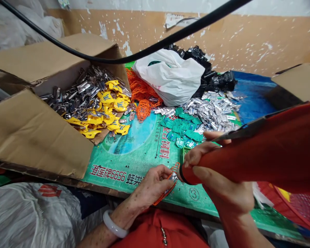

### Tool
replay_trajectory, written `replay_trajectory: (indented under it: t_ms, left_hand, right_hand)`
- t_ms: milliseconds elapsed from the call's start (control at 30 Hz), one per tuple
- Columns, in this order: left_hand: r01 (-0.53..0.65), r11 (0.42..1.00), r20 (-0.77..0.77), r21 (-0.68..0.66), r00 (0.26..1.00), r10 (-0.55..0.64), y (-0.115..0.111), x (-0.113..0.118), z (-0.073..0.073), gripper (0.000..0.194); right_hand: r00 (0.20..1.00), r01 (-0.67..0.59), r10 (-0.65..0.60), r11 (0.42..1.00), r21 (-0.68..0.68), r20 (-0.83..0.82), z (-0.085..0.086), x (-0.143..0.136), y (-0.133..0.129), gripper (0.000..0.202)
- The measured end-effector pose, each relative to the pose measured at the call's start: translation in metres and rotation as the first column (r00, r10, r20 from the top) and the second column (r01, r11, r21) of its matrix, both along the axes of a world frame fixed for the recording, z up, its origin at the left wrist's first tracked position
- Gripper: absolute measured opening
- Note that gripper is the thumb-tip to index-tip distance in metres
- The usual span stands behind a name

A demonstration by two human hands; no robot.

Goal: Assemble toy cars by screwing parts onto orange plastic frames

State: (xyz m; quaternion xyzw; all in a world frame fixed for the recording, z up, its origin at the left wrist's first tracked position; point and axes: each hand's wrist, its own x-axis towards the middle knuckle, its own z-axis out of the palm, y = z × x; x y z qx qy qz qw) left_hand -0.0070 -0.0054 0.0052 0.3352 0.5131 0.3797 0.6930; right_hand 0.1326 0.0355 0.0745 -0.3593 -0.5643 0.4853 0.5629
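Observation:
My left hand (153, 184), with a white bangle (114, 224) on its wrist, pinches an orange plastic piece (163, 198) that has a shiny metal clip (173, 176) on it. My right hand (223, 184) is wrapped round a long red tube-shaped tool (255, 151), which reaches in from the right edge. The black-ringed end of this tool is close beside the orange piece; whether they touch I cannot tell. Just beyond lie green plastic pieces (182, 124) and a heap of silver metal clips (213, 110). A green basket (186, 151) is partly hidden behind my right fingers.
An open cardboard box (41, 134) on the left spills metal clips and yellow plastic pieces (107, 100). Orange pieces (144, 110), a white plastic bag (173, 77) and black parts (219, 81) lie behind. A black cable (113, 61) crosses overhead. A red basket (299, 210) stands right.

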Motion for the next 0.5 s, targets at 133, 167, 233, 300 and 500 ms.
replay_trajectory:
  t_ms: [133,167,233,300,500]
  left_hand:
    - [-0.018,1.000,0.029,-0.025,0.999,0.019,0.000,0.004,-0.001,0.016]
    - [-0.017,1.000,0.036,-0.026,0.999,0.018,-0.001,0.006,-0.002,0.017]
    - [-0.016,0.999,0.041,-0.030,0.999,0.018,-0.001,0.008,-0.003,0.018]
    - [-0.018,0.999,0.049,-0.039,0.999,0.020,-0.002,0.009,-0.004,0.018]
    - [-0.007,1.000,0.039,-0.022,0.999,0.008,0.001,0.000,-0.003,0.021]
  right_hand:
    - [0.993,-0.038,0.042,0.998,-0.039,0.111,-0.004,0.011,0.005,0.032]
    - [0.989,-0.041,0.047,0.998,-0.047,0.143,-0.006,0.014,0.005,0.031]
    - [0.987,-0.026,0.032,0.999,-0.039,0.155,-0.008,0.015,0.004,0.037]
    - [0.994,-0.016,0.018,1.000,-0.016,0.110,-0.009,0.013,0.001,0.043]
    - [1.000,-0.007,0.006,0.999,0.043,0.015,-0.005,0.005,-0.004,0.048]
